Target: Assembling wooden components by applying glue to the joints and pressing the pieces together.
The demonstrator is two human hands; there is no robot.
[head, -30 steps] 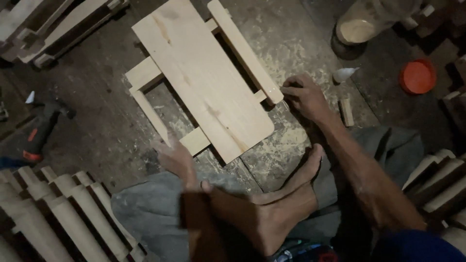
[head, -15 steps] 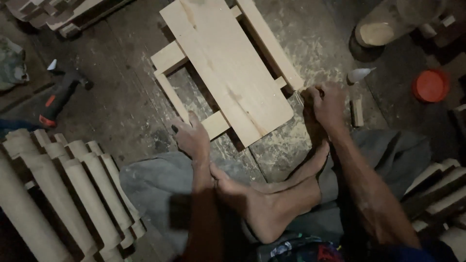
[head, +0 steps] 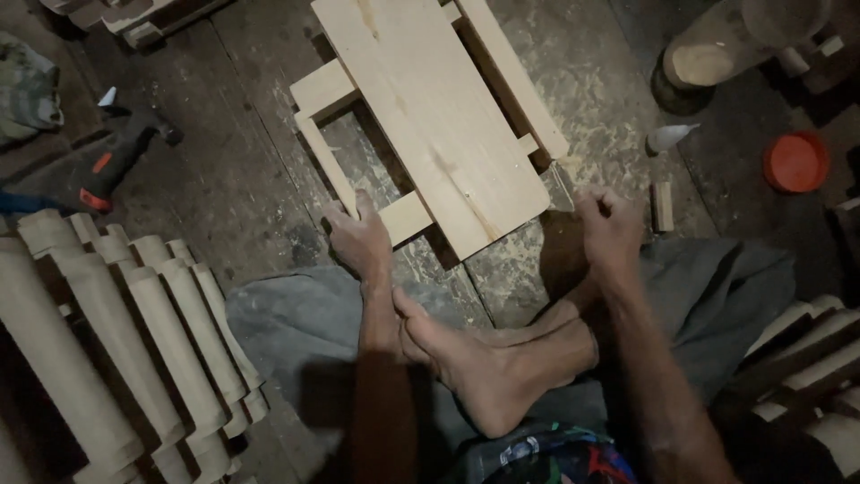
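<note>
The wooden frame (head: 430, 116), a wide pale board laid over thinner rails and cross-pieces, lies on the dusty floor (head: 233, 179) in the upper middle of the frame, tilted so its long side runs from upper left to lower right.

From the left edge I see a stack of rounded pale slats (head: 116, 341) at lower left, and above it one red-and-black power tool (head: 112, 161) lying flat. My left hand (head: 358, 237) rests on the frame's near-left rail, fingers spread flat and pressing, closed around nothing. I judge the hold works best if that palm keeps the rail pinned square against the cross-piece.

Below centre one bare foot (head: 484, 372) lies crossed on grey cloth (head: 287, 332). My right hand (head: 609, 229) sits just off the board's lower right corner, fingers curled together; I cannot tell whether it pinches anything.

Further right I count one small wooden block (head: 663, 206), one white nozzle-tipped bottle (head: 670, 137) and one orange lid (head: 795, 161).
</note>
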